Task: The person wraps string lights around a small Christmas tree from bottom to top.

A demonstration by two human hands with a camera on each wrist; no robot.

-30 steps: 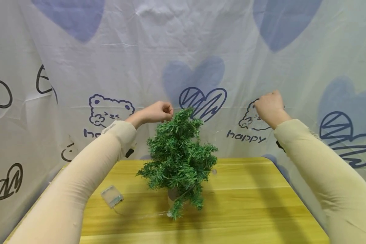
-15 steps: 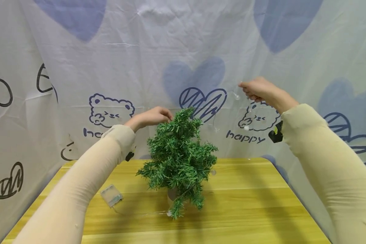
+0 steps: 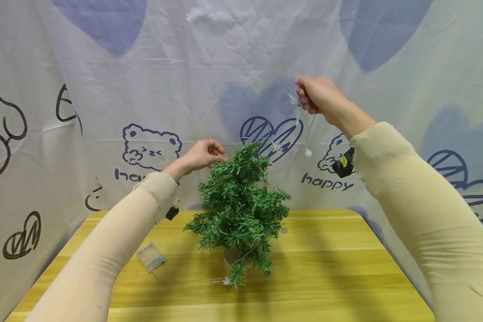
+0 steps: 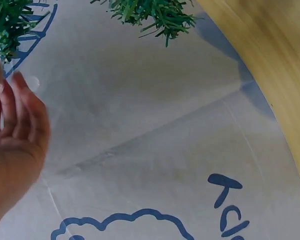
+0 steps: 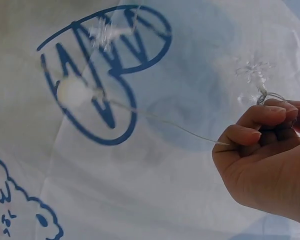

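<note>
In the head view a small green artificial Christmas tree (image 3: 241,201) stands mid-table. My right hand (image 3: 322,96), raised at upper right, grips a bundle of thin clear string lights. From it hang a white ball bulb (image 3: 308,153) and a clear snowflake light (image 3: 277,146). The right wrist view shows the wire (image 5: 180,127) running out of the curled fingers, with another snowflake (image 5: 255,72) above them. At the treetop's left side, my left hand (image 3: 203,154) has thumb and fingers together, pinching a small pale bit of the string. In the left wrist view a translucent bulb (image 4: 32,82) shows beside its fingertips.
A clear battery box (image 3: 150,257) lies on the wooden table (image 3: 326,268) left of the tree, its wire leading to a white bulb (image 3: 226,281) at the lowest front branch. Behind, a patterned white curtain (image 3: 209,98) hangs close to the table's back edge.
My right hand has swung left and upward from the right side, bringing the dangling lights toward the treetop. My left hand stays by the treetop, with slight finger movement.
</note>
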